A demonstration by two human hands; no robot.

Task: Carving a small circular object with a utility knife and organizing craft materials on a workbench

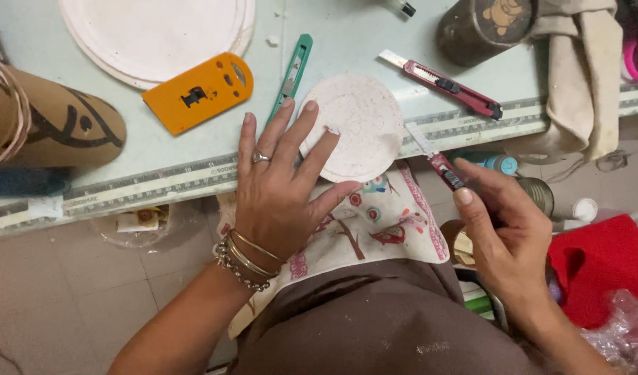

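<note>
Three snap-blade cutters showed: a green one (292, 73) and a red one (444, 85) lying on the pale table (347, 35), and a third, the red cutter (436, 157), pinched between thumb and fingers of the right hand (503, 232). The left hand (281, 187) lay flat with its fingers spread on the one small white disc (357, 128), which sat at the table's near edge overhanging the patterned cloth (385, 226). One orange scraper (198, 92) lay beside a large white round plate (156, 35) cut off by the frame's top, and the held cutter's handle was hidden inside the fist.

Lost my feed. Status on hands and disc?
Left hand flat on white disc at table edge. Right hand grips red utility knife, blade near rim. Nothing between.
</note>
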